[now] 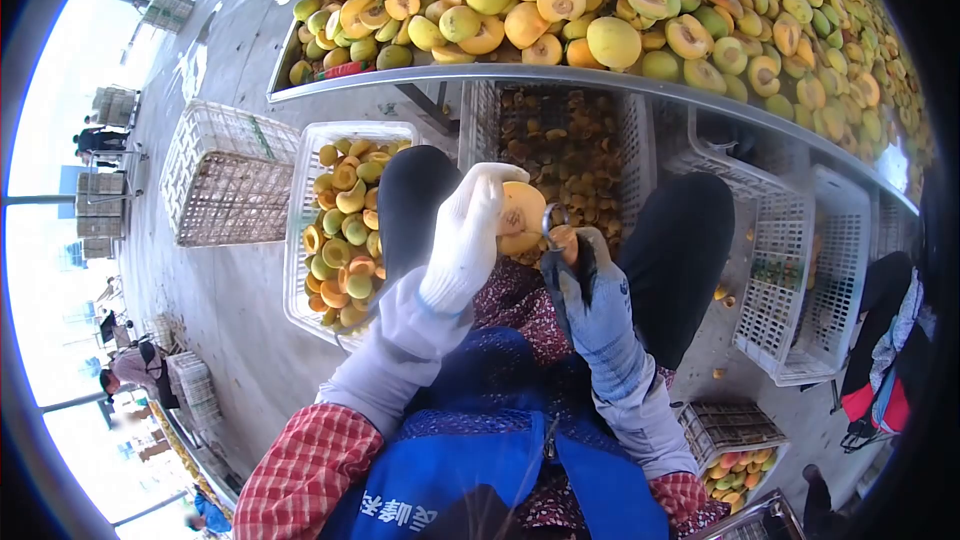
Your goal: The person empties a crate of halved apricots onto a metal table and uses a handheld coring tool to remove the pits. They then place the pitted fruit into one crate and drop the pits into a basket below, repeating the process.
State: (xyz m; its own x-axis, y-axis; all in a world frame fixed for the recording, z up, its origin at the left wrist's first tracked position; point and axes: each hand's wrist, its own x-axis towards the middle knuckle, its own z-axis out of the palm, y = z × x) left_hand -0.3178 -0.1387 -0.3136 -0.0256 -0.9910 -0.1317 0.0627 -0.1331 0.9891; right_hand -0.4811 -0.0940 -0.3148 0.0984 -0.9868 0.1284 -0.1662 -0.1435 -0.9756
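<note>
two gloved hands at frame centre, left hand (468, 230) grasping a halved yellow peach (522, 217), right hand (590, 290) clenched on a metal loop pitting tool (553, 227) touching it, peach-heaped steel counter (480, 74) above

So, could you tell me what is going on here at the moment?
A seated person's left hand holds a peach half, while the right hand holds a looped pitting tool against it. A crate of halves stands to the left, and a table ahead is heaped with more.
</note>
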